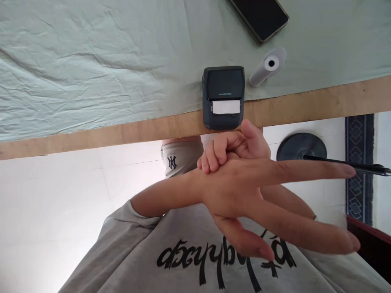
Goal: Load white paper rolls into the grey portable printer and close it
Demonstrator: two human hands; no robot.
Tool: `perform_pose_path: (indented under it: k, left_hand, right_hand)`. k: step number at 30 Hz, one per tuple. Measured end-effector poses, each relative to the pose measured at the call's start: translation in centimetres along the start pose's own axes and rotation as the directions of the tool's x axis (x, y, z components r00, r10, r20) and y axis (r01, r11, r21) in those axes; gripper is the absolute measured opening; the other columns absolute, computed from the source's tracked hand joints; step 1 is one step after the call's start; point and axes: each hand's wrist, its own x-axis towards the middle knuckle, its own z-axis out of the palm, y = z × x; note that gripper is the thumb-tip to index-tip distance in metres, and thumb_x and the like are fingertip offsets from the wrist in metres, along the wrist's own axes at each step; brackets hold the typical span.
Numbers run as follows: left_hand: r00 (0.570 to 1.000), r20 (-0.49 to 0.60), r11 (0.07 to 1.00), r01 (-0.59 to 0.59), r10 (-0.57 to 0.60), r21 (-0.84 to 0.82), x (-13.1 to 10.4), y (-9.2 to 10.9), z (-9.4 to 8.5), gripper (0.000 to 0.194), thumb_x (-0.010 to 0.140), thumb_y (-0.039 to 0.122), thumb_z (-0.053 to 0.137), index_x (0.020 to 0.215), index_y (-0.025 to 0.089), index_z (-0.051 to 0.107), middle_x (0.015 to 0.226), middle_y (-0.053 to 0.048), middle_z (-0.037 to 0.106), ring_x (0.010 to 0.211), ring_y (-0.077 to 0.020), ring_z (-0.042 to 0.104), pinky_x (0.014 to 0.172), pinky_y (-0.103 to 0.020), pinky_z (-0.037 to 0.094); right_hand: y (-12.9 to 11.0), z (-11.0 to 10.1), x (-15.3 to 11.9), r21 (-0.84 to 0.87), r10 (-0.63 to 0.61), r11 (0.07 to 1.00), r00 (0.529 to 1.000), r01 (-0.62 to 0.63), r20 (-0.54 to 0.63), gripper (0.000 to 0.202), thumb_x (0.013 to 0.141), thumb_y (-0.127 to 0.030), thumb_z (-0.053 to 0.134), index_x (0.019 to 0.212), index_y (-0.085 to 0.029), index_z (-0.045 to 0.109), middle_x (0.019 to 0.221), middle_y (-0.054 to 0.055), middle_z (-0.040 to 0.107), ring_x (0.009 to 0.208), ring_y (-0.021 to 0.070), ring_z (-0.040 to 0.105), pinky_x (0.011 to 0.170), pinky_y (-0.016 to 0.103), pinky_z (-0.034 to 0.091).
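Observation:
My left hand (pixel 241 187) reaches across from the left with its back up, holding nothing. Two of its fingers stretch rightward, spread apart, and the thumb points toward the shirt. Behind it, my right hand (pixel 235 148) has its fingers curled in against the far edge of the left hand near the wrist; its thumb sticks out and no object shows in it. Just beyond the right hand, a dark label printer (pixel 224 83) sits at the table edge, a white paper strip (pixel 226 107) on its front. Right of the printer lies a white paper roll (pixel 262 71).
A dark phone (pixel 261 16) lies at the top on the pale green cloth (pixel 122 65). The wooden table edge (pixel 146 128) crosses the view. On the floor at right are a round black base (pixel 301 142) with a thin pole and a patterned dark strip (pixel 359 191).

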Motion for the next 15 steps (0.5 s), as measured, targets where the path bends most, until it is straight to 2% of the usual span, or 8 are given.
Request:
perform_pose_path:
  k: [2,5,7,10,11,13,15]
  left_hand:
    - [0.994,0.077,0.997,0.078,-0.078,0.005,-0.7,-0.3,0.1,0.038,0.093,0.045,0.047,0.061,0.027,0.056,0.062,-0.001,0.054,0.079,-0.0244,0.072,0.062,-0.036,0.061]
    - [0.984,0.124,0.992,0.123,-0.125,0.018,-1.6,-0.5,0.2,0.035,0.092,0.038,0.048,0.059,0.026,0.054,0.062,-0.002,0.057,0.084,-0.0261,0.073,0.061,-0.035,0.06]
    - [0.987,0.122,0.995,0.101,-0.104,0.027,-2.1,-0.6,0.1,0.032,0.089,0.034,0.05,0.058,0.026,0.052,0.063,-0.002,0.058,0.09,-0.0269,0.074,0.064,-0.036,0.06]
    - [0.993,0.113,0.998,0.024,-0.031,0.065,-2.5,-1.2,-0.3,0.028,0.083,0.03,0.057,0.056,0.027,0.052,0.064,-0.002,0.063,0.098,-0.0268,0.073,0.073,-0.039,0.061]
    - [0.988,0.15,0.995,0.022,-0.036,0.095,-2.5,-1.4,-0.5,0.027,0.08,0.028,0.061,0.054,0.027,0.052,0.065,-0.002,0.066,0.096,-0.0269,0.073,0.076,-0.041,0.061]
    - [0.981,0.192,0.991,0.01,-0.036,0.135,-2.3,-1.5,-0.8,0.032,0.074,0.029,0.068,0.048,0.027,0.049,0.061,-0.002,0.068,0.08,-0.0267,0.074,0.078,-0.044,0.061]
    - [0.996,0.084,0.992,-0.022,0.012,0.121,-2.2,-1.3,-1.2,0.036,0.069,0.033,0.073,0.044,0.027,0.048,0.057,-0.001,0.067,0.065,-0.0256,0.071,0.076,-0.046,0.06]
  right_hand:
    - [0.6,-0.2,0.4,0.018,-0.011,1.0,1.0,0.011,0.005,0.076,0.076,-0.095,0.032,0.055,-0.026,0.056,0.055,0.007,0.058,0.079,0.0258,0.067,0.075,0.043,0.058]
    - [0.5,0.6,0.7,0.07,-0.013,0.997,0.995,0.02,-0.096,0.079,0.074,-0.097,0.025,0.049,-0.028,0.051,0.047,0.006,0.052,0.073,0.0261,0.065,0.072,0.045,0.057]
    - [-0.1,1.6,0.8,0.115,0.025,0.993,0.983,-0.004,-0.18,0.078,0.074,-0.097,0.026,0.046,-0.028,0.049,0.043,0.005,0.048,0.07,0.0262,0.063,0.071,0.045,0.056]
    - [-0.4,3.0,0.8,0.181,0.044,0.984,0.977,-0.006,-0.208,0.077,0.073,-0.097,0.028,0.045,-0.028,0.05,0.041,0.005,0.045,0.062,0.0249,0.06,0.068,0.045,0.056]
    - [-0.3,3.3,0.8,0.195,0.051,0.981,0.977,-0.01,-0.205,0.077,0.074,-0.097,0.028,0.045,-0.028,0.05,0.042,0.005,0.046,0.06,0.0243,0.059,0.067,0.044,0.055]
    - [0.6,3.9,0.7,0.219,0.1,0.974,0.975,-0.055,-0.2,0.076,0.077,-0.093,0.029,0.046,-0.027,0.05,0.045,0.005,0.049,0.059,0.0232,0.059,0.063,0.042,0.055]
    - [2.0,4.2,0.5,0.233,0.144,0.968,0.965,-0.091,-0.221,0.072,0.082,-0.088,0.031,0.05,-0.026,0.05,0.048,0.004,0.052,0.057,0.022,0.058,0.059,0.04,0.053]
